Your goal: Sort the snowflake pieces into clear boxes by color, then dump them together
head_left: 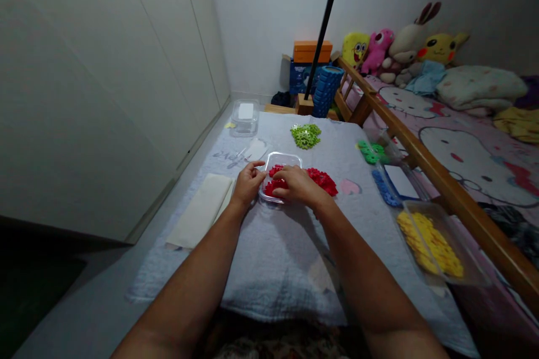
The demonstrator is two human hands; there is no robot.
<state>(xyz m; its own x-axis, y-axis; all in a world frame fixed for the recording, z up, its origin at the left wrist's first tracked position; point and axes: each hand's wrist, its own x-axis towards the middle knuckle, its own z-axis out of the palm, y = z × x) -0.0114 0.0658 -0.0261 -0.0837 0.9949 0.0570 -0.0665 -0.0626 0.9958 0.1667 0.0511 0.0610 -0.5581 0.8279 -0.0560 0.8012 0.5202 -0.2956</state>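
Note:
A clear plastic box [283, 157] stands in the middle of the cloth-covered table with red plastic pieces [274, 187] inside. My left hand [250, 182] holds the box by its left rim, thumb and fingers closed on the edge. Over the box's right side, my right hand [297, 184] reaches in with curved fingers around some of the red pieces. Exactly what lies under its palm is hidden. Just right of the box, partly behind my right wrist, lies a loose heap of red pieces [322, 180].
Light green pieces [306, 136] lie in a pile farther back. Another clear box [245, 118] sits back left, a folded beige cloth [204, 210] front left. Along the right edge stand boxes of green [371, 152], blue [384, 187] and yellow pieces [429, 244], beside a wooden bed rail [446, 168].

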